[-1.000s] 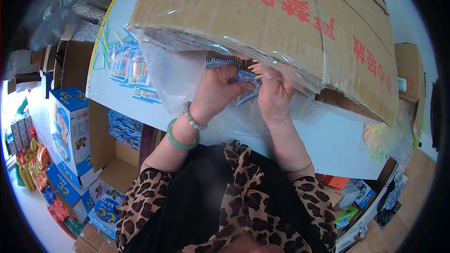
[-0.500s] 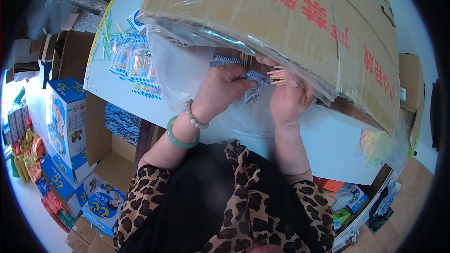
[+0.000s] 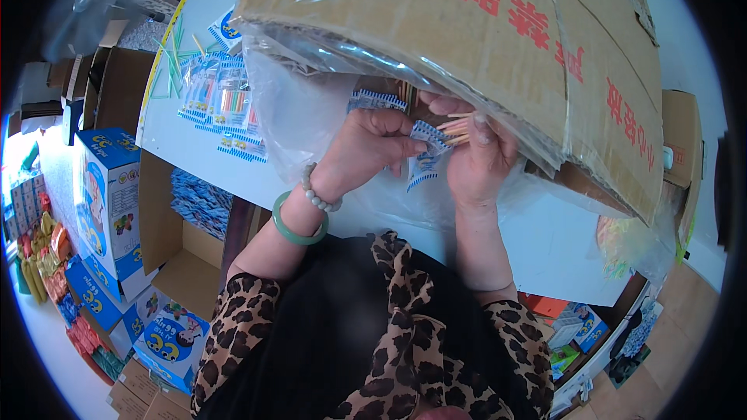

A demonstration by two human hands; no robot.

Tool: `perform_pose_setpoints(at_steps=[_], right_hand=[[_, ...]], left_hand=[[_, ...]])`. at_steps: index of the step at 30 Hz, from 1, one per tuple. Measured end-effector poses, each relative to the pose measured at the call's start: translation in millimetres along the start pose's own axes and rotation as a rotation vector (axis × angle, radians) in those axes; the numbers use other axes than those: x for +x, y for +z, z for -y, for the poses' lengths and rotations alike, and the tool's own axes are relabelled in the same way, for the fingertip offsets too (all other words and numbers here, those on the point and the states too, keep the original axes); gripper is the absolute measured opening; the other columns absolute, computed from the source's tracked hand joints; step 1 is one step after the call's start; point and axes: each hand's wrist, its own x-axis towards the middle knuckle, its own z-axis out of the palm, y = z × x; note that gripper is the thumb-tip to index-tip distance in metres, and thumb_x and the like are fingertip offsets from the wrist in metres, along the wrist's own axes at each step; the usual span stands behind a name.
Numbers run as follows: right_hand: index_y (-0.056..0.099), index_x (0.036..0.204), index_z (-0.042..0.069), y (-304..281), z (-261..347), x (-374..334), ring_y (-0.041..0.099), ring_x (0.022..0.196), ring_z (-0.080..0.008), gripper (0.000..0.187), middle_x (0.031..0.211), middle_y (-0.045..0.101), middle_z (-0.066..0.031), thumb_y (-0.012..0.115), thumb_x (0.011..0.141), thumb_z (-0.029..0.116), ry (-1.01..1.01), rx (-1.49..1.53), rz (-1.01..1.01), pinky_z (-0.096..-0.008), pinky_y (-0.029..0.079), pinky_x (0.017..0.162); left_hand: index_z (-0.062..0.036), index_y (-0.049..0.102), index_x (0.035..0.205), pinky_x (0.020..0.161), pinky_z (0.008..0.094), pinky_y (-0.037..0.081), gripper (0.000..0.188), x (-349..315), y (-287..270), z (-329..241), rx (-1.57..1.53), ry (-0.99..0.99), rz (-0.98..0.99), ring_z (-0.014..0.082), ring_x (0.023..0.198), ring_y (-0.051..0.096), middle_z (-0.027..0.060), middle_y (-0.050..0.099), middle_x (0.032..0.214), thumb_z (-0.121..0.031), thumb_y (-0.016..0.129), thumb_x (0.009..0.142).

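Note:
My left hand [image 3: 377, 142], wearing a bead bracelet and a green bangle, pinches a small blue-and-white packet [image 3: 425, 165] between thumb and fingers. A bundle of thin pale sticks [image 3: 456, 131] is gripped in my right hand [image 3: 484, 162]; the stick ends meet the packet's upper edge. Whether they are inside it I cannot tell. Both hands are at the mouth of a large tilted cardboard box [image 3: 436, 19], lined with clear plastic [image 3: 292, 113]. Another striped packet [image 3: 378, 99] lies just beyond my left hand, and more sticks show in the box's shadow.
Filled packets of coloured sticks [image 3: 226, 97] lie on the white table [image 3: 311, 187] at left, beside loose green sticks [image 3: 173, 62]. An open carton [image 3: 183, 264] holding blue packets stands below the table's left edge. Printed blue boxes [image 3: 109, 194] are further left. A plastic bag [image 3: 622, 245] hangs at right.
The packet has turned and now hangs flatter below my left fingers. The sticks in my right hand have tilted, with their ends at the packet's edge. The box has hardly moved.

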Motion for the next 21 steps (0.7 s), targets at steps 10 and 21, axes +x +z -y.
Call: perform_pose_setpoints(at_steps=[10, 21], right_hand=[[0.052, 0.109, -0.002, -3, 13, 5, 0.064, 0.084, -0.0310, 0.028, 0.084, 0.064, -0.0198, 0.048, 0.092, 0.019, 0.061, 0.019, 0.010, -0.0489, 0.054, 0.079], [0.047, 0.102, 0.004, -2, 10, -1, 0.063, 0.088, -0.0298, 0.016, 0.082, 0.064, -0.0200, 0.047, 0.092, 0.016, 0.076, 0.008, -0.044, -0.0485, 0.048, 0.089]], left_hand=[[0.0008, 0.067, 0.085, 0.049, 0.0200, 0.047, 0.008, 1, -2, 7, 0.090, 0.014, 0.003, 0.0060, 0.059, 0.057, 0.0030, 0.065, 0.074, 0.002, 0.068, 0.077], [0.0027, 0.066, 0.083, 0.048, 0.0207, 0.045, 0.007, 0, 0, 4, -0.002, -0.091, 0.042, 0.0057, 0.057, 0.054, 0.0023, 0.063, 0.071, 0.000, 0.068, 0.078]])
